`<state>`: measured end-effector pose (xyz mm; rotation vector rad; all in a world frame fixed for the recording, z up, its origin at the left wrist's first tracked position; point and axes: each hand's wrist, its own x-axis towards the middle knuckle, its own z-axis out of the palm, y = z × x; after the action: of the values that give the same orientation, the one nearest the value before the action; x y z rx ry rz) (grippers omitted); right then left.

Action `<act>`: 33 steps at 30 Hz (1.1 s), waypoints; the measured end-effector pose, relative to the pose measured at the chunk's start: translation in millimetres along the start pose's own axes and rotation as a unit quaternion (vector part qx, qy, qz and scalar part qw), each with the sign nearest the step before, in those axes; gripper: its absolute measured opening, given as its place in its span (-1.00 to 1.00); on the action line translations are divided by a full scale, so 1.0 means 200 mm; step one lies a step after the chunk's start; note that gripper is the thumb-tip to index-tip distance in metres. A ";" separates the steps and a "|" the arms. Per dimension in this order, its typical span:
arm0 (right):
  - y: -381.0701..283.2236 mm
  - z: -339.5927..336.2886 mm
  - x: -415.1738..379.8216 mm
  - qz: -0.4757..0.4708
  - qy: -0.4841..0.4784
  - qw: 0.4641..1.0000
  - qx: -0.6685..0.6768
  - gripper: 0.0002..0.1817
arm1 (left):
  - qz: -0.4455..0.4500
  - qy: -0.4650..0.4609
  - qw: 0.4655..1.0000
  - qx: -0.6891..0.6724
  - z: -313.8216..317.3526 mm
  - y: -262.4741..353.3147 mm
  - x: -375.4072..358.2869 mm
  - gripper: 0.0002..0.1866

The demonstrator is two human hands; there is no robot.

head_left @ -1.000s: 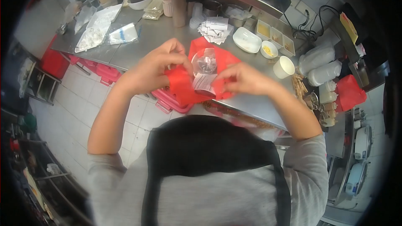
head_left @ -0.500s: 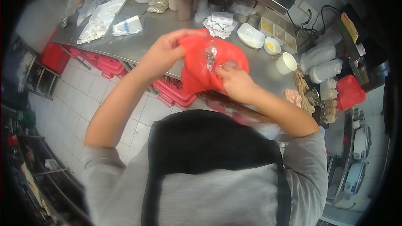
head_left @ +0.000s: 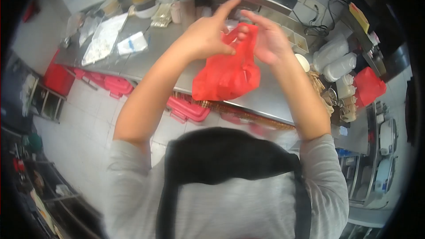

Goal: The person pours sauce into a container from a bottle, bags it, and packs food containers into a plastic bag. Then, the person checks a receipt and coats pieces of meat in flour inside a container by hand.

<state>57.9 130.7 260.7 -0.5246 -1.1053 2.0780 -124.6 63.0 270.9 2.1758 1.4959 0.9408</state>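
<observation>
A red plastic bag (head_left: 226,77) hangs upright over the edge of the steel counter, gathered at its top. My left hand (head_left: 208,37) is at the bag's upper left, its index finger stretched out and its thumb against the red plastic. Fingertips show at the bag's top opening, and the left hand appears to hold it there. Beside the bag's upper right edge is my right hand (head_left: 271,42), palm toward the bag and fingers extended apart. What the bag contains is hidden.
The steel counter (head_left: 161,68) carries a white tray (head_left: 104,40), a white packet (head_left: 133,43) and stacked tubs (head_left: 144,2) to the left. A white cup (head_left: 302,62) and another red bag (head_left: 369,86) are on the right. A pink lidded box (head_left: 188,108) sits under the counter.
The bag was spread wide between both hands, with a clear plastic piece showing at its opening; now it hangs narrower and lower. Both hands have moved up, and the right hand has opened.
</observation>
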 end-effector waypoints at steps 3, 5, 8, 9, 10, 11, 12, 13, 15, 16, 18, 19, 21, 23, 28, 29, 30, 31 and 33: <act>-0.15 0.02 -0.17 -0.090 -0.038 0.995 -0.010 -0.52 | 0.010 0.099 0.990 -0.102 -0.09 -0.09 -0.11 0.04; -0.25 0.07 -0.36 -0.131 -0.034 0.991 0.017 -0.57 | 0.005 0.155 0.972 -0.179 -0.06 -0.18 -0.21 -0.17; -0.39 0.13 -0.64 -0.179 -0.066 0.980 0.049 -0.43 | -0.111 0.261 0.851 -0.443 0.19 -0.35 -0.34 -0.39; -0.42 0.13 -0.71 -0.196 -0.079 0.976 0.052 -0.34 | -0.134 0.274 0.748 -0.590 0.37 -0.45 -0.37 -0.29; -0.45 0.12 -0.79 -0.211 -0.092 0.972 0.053 -0.25 | -0.204 0.227 0.680 -0.666 0.54 -0.41 -0.39 -0.25; -0.45 0.13 -0.88 -0.225 -0.082 0.968 0.074 -0.32 | -0.228 0.143 0.638 -0.722 0.76 -0.36 -0.42 -0.17; -0.46 0.13 -0.97 -0.234 -0.076 0.964 0.097 -0.40 | -0.226 -0.017 0.565 -0.793 0.96 -0.26 -0.47 -0.13; -0.46 0.12 -1.09 -0.246 -0.065 0.964 0.083 -0.40 | -0.240 -0.098 0.490 -0.832 1.18 -0.15 -0.46 -0.12; -0.46 0.08 -1.34 -0.274 -0.035 0.957 0.095 -0.40 | -0.274 -0.182 0.387 -0.862 1.49 0.14 -0.49 -0.12; -0.45 0.05 -1.47 -0.284 -0.020 0.953 0.100 -0.40 | -0.288 -0.204 0.346 -0.869 1.62 0.28 -0.51 -0.12; -0.42 -0.05 -1.75 -0.281 0.008 0.956 0.084 -0.40 | -0.310 -0.229 0.288 -0.877 1.82 0.54 -0.56 -0.12; -0.39 -0.09 -1.89 -0.282 0.027 0.957 0.069 -0.40 | -0.320 -0.234 0.264 -0.879 1.90 0.65 -0.59 -0.12; -0.37 -0.20 -2.15 -0.283 0.080 0.954 0.053 -0.39 | -0.330 -0.237 0.241 -0.881 2.05 0.84 -0.63 -0.12; -0.37 -0.31 -2.39 -0.292 0.140 0.944 0.056 -0.37 | -0.341 -0.234 0.237 -0.879 2.18 0.98 -0.64 -0.11; -0.45 -0.59 -2.92 -0.324 0.249 0.912 0.039 -0.31 | -0.278 -0.321 0.315 -0.849 2.37 1.18 -0.47 -0.09; -0.47 -0.67 -2.99 -0.331 0.265 0.905 0.033 -0.31 | -0.245 -0.350 0.344 -0.836 2.40 1.21 -0.42 -0.08; -0.50 -0.74 -3.06 -0.338 0.279 0.898 0.029 -0.31 | -0.212 -0.376 0.373 -0.821 2.41 1.23 -0.36 -0.06; -0.53 -0.80 -3.11 -0.340 0.299 0.891 0.026 -0.29 | -0.196 -0.379 0.394 -0.814 2.42 1.26 -0.31 -0.07; -0.62 -0.98 -3.22 -0.358 0.312 0.880 -0.003 -0.30 | -0.179 -0.377 0.437 -0.797 2.48 1.32 -0.24 -0.12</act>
<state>658.7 -197.9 269.5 -0.6110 -0.7494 1.1339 387.0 -38.7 56.8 0.4711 0.0814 0.5003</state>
